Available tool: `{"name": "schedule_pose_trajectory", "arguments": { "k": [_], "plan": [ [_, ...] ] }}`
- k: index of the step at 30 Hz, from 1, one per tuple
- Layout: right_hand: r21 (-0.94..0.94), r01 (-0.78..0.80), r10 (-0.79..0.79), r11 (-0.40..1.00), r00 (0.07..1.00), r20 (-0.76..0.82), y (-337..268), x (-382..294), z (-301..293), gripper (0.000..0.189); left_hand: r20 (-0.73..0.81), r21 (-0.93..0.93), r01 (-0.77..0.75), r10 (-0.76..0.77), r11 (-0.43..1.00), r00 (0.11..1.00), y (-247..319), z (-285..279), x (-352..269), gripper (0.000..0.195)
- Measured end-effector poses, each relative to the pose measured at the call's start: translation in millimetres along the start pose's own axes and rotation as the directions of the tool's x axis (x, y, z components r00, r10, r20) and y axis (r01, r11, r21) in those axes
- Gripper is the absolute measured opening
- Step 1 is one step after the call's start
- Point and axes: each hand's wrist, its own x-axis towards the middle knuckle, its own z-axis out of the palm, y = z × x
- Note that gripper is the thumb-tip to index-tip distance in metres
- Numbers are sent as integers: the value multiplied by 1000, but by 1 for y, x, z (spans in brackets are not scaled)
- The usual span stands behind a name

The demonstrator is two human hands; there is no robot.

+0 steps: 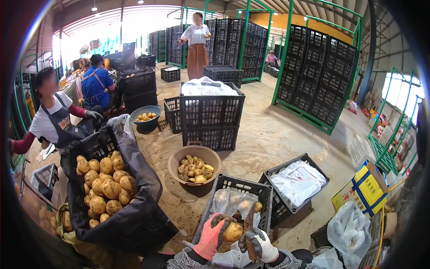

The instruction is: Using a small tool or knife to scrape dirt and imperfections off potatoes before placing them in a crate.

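Observation:
My left hand (215,233), in a pink work glove with dark fingers, grips a potato (232,232) over a black plastic crate (267,201). Close on its right, my right hand (257,243), in a white glove with dark fingers, is closed around the handle of a knife (249,218) whose brownish blade points up. Whether the blade touches the potato I cannot tell. Inside the crate lie potatoes and clear plastic bags (231,200). Just beyond it stands a brown plastic basin (173,161) of smaller and cut-looking potatoes (195,166).
Left of me stands a crate lined with black plastic (147,181), full of potatoes. A crate with white bags (297,181) is at the right, stacked crates (211,114) ahead. A seated co-worker (60,124) is at the left; another person (198,43) stands farther back.

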Motion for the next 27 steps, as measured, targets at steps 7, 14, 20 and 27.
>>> {"name": "schedule_pose_trajectory", "arguments": {
  "k": [7, 14, 20, 27],
  "plan": [
    [7, -13, 12, 1000, 997, 76, 5, 3, -9, 26, -13, 30, 8, -8, 1000, 1000, 3, 1, -2, 18],
    [134, -46, 33, 990, 995, 98, 8, 4, -9, 25, -28, 126, -57, 60, 990, 998, 1, 1, -2, 17],
    [135, -29, 13, 990, 993, 121, 11, 4, -11, 25, -35, 97, -53, 56, 994, 998, -2, 0, -2, 21],
    [154, -53, 33, 987, 991, 131, 10, 5, -12, 27, -9, 170, -85, 88, 982, 996, 0, -6, 0, 17]
  ]
}}
